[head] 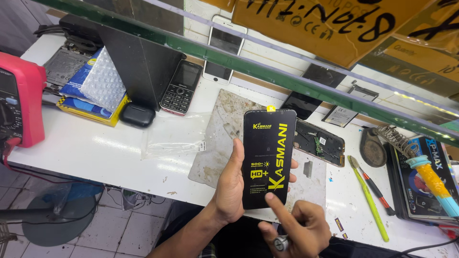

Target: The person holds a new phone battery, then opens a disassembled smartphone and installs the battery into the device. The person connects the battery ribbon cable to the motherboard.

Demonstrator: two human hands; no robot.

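Glossy black phone screen [267,157] w/ smooth plastic film. White tabletop [95,148], smooth, shiny. Work mat [217,138] rough, stained, matt. Clear plastic bag [174,136], crinkly. Bubble wrap [103,79] plastic. Earbud case [137,115] matt black.

Bare forearms, no sleeves; silver ring [281,243] on right hand [299,229] finger.

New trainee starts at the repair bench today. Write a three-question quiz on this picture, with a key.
1. True or false: the left hand holds the black phone screen panel upright over the bench.
2. Which part of the right hand touches the panel? A) thumb B) index fingertip C) palm
3. What lies just right of the panel, on the grey work mat?

Key:
1. True.
2. B.
3. An opened phone with its circuit board showing.
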